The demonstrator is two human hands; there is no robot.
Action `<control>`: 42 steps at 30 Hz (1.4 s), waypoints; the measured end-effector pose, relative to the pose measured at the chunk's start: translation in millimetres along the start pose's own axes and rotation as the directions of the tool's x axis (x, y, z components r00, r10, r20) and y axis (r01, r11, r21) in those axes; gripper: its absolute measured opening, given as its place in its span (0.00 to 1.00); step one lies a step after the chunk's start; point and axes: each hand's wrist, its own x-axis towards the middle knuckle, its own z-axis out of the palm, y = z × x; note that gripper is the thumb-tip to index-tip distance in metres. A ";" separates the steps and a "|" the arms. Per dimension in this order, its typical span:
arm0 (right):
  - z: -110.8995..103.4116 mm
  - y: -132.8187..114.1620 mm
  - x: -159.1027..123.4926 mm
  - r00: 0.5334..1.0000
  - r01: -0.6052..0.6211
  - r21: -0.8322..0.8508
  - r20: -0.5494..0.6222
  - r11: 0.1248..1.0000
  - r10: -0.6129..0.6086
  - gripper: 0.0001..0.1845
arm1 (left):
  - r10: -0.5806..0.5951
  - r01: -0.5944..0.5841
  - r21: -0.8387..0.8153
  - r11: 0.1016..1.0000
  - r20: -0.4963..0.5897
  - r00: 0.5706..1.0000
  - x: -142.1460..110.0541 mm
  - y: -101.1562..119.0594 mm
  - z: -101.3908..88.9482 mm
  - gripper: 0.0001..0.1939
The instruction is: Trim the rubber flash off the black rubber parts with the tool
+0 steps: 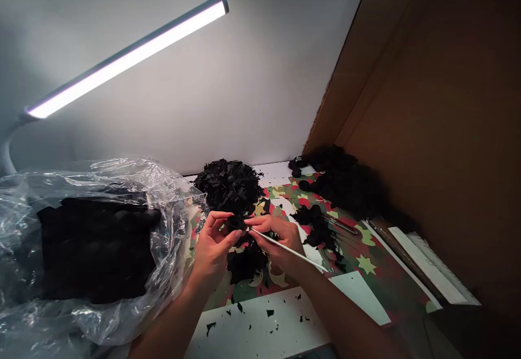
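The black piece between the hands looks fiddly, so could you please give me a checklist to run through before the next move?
1. Left hand grips the black piece: ok.
2. Right hand holds the white stick: ok.
3. Lamp lit: ok.
4. White board nearest the person free of black scraps: not ok, several lie on it.
5. Stick's tip placed inside the piece: cannot tell, too small to see.

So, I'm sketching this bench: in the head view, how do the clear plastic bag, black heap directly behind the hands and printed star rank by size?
Clear plastic bag
Black heap
Printed star
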 end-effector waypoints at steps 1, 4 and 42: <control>-0.1 0.2 0.2 1.000 0.006 -0.008 0.005 1.000 -0.005 0.06 | 0.001 -0.001 0.009 1.000 0.000 1.000 -0.1 -0.3 -0.5 0.19; -0.7 0.9 -0.1 0.999 0.028 -0.030 0.027 0.999 -0.027 0.06 | 0.003 -0.003 0.028 1.000 0.005 1.000 -0.3 -0.7 -1.8 0.19; -7.2 21.2 7.3 0.939 -0.328 -0.291 0.003 0.899 0.344 0.14 | 0.676 0.012 0.986 -0.164 0.104 0.730 -28.6 148.5 -119.5 0.19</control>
